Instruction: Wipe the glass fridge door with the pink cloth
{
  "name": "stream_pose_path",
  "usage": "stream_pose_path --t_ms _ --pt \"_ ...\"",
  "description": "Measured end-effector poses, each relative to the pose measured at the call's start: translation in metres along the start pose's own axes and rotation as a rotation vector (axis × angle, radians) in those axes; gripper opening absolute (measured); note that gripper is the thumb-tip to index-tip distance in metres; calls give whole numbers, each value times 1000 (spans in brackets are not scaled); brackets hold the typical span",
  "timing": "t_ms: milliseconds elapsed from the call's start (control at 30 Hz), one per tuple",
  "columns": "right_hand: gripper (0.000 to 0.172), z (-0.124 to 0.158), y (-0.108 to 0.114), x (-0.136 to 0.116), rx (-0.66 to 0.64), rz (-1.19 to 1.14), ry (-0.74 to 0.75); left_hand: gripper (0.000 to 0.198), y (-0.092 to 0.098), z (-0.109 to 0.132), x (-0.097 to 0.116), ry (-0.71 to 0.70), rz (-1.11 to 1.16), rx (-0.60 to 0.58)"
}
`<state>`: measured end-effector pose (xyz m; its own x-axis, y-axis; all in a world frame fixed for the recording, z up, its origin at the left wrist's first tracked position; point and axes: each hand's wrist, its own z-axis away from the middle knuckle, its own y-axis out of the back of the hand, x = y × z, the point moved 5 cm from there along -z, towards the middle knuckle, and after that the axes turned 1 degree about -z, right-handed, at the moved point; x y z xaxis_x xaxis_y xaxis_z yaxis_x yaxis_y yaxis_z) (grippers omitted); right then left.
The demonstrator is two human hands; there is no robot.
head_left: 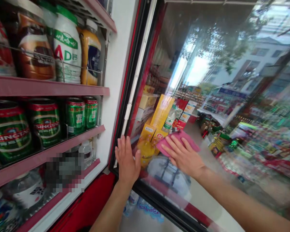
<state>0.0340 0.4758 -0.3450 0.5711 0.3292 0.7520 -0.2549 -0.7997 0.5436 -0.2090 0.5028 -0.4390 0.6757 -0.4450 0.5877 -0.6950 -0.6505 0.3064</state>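
Both hands are up against the open glass door of a drinks cooler. That door, swung outward, spreads far above and to the right of them, its pane full of reflections of shop shelves, boxes and a building outside. To the left of the left hand stands the cooler's open interior, with three pink shelves one above another. Level with the hands and further left sit green beer cans in a row; above those, well up and left, large bottles with white, brown and orange labels stand behind a wire rail. Below and left of the left hand are clear water bottles, partly blurred out. Left hand lies flat and unclenched, fingers spread upward, pressed on the door's black frame and the edge of the glass, holding nothing. Right hand, just beside it, presses with straight fingers on a pink cloth, which lies flat against the glass under the fingertips.
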Motion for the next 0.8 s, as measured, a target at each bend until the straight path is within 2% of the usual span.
stream_pose_path --t_ms 233,300,367,433,533,633,800 --pt "82 -159 -38 -51 -22 -135 186 76 5 -3 -7 0 18 53" --pt "80 -188 -46 -60 -16 -119 195 75 3 -3 -13 21 9 66" --pt "79 -200 -51 -63 -7 -112 200 74 -1 -2 -17 33 -2 69" --pt "78 -197 -53 -61 -6 -114 213 74 -7 1 -19 30 -12 60" --pt "73 -170 -47 -48 -16 -117 222 75 -16 6 -14 4 -26 21" --pt "75 -127 -33 -31 -32 -114 197 75 -21 15 -6 -31 -27 -34" --pt "81 -36 -4 -7 -57 -96 135 77 -20 28 2 -82 -24 -107"
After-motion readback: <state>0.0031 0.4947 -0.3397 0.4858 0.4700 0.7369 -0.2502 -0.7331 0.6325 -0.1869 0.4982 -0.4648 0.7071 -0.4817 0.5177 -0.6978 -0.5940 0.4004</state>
